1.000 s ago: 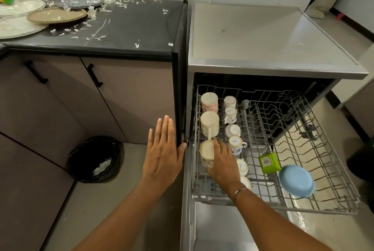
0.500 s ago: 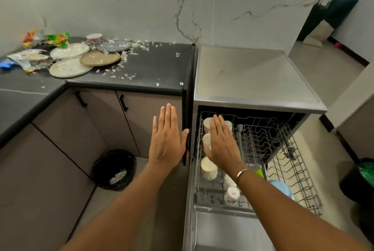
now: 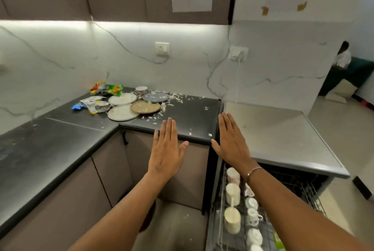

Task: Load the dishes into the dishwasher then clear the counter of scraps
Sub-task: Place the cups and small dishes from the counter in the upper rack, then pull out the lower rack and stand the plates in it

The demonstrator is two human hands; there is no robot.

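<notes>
Left hand [image 3: 166,149] and right hand [image 3: 232,141] flat, fingers straight, empty, raised apart before the counter [image 3: 192,117] edge, above the rack [image 3: 220,210].

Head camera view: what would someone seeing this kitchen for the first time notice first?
The left hand and right hand stretch out flat and empty in the middle. Beyond them, plates sit among white scraps and wrappers at the back of the dark counter. At lower right, cups stand in rows in the pulled-out dishwasher rack.
</notes>
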